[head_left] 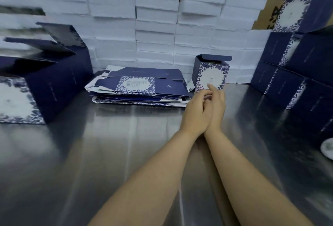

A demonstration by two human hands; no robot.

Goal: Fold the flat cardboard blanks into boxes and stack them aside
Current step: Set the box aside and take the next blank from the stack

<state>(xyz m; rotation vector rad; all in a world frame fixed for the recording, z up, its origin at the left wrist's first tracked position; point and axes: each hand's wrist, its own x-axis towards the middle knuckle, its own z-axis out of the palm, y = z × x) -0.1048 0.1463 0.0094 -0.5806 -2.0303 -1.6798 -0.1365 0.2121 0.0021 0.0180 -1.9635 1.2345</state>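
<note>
Head camera is looking down at my two bare forearms reaching out over a shiny metal table (108,153). I am holding my left hand (195,112) and my right hand (217,106) side by side, touching each other, both with loose, relaxed fingers and nothing in them. One finger of my right hand is pointing up toward one folded box (210,74), which is standing upright just beyond my hands with its top flap raised. Whether that finger is touching the box I cannot tell.

Just left of that box one pile of flat blanks (140,87) is lying on the table, dark blue with a blue-and-white flower border. The sheets are too many and too closely layered to count.

At my left a group of folded boxes (54,81) is sitting with three dark flaps sticking up, too blurred for a sure count. At my right a stack of folded boxes (297,74) is rising in three tiers, at least five in all. Behind everything a wall of white boxes (155,27) is standing in several columns. One white round thing (328,147) is showing partly at the right edge.
</note>
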